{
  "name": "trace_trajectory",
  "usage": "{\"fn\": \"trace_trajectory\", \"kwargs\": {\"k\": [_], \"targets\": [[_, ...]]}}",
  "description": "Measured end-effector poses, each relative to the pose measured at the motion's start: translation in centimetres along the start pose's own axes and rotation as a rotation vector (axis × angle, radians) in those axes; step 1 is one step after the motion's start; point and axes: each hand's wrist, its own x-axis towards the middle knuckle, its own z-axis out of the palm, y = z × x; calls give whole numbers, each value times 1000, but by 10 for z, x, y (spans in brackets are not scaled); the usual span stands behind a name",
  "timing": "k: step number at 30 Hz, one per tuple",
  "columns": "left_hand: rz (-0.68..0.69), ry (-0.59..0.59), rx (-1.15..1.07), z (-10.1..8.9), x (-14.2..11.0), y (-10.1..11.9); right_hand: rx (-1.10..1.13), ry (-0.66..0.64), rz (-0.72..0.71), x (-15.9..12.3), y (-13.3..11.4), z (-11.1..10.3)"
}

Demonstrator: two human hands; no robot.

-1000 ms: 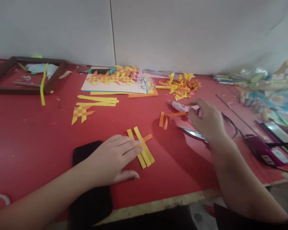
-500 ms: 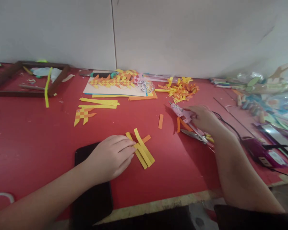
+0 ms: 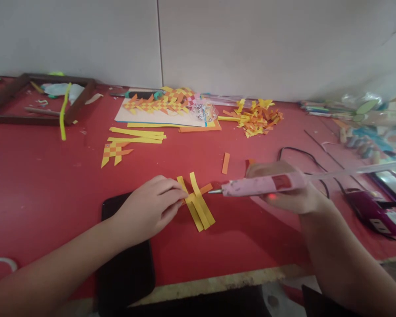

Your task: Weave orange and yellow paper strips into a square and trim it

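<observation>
Yellow strips [image 3: 204, 210] on desk [image 3: 244, 255], crossed with orange strip [image 3: 206, 188]; one end pinched by left hand [image 3: 148, 209]. Right hand [image 3: 295, 202] gripping pink glue gun [image 3: 254, 186], nozzle [image 3: 215, 191] near orange strip. Step, apparently: gluing; next move calls for careful nozzle placement. Against earlier frame: gun swung round, pointing at the strips.

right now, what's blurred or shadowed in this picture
In the head view, the right hand and the pink glue gun look slightly blurred; in the head view, a soft shadow darkens the red table beside the right forearm; in the head view, the craft clutter at the right edge looks smeared.
</observation>
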Motion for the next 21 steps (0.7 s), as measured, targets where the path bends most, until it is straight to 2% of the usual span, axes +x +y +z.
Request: {"fn": "trace_trajectory", "kwargs": {"k": [2,5,12,21], "targets": [[16,-12,12,0,0,0,-36,-109,7,5,-6,5],[28,-11,19,1,0,-1,-153,-174,2,11,-13,13],[38,-16,20,0,1,1,-269,-80,-42,8,-8,28],[38,-16,27,0,2,1,-354,-72,-15,9,-6,42]]}}
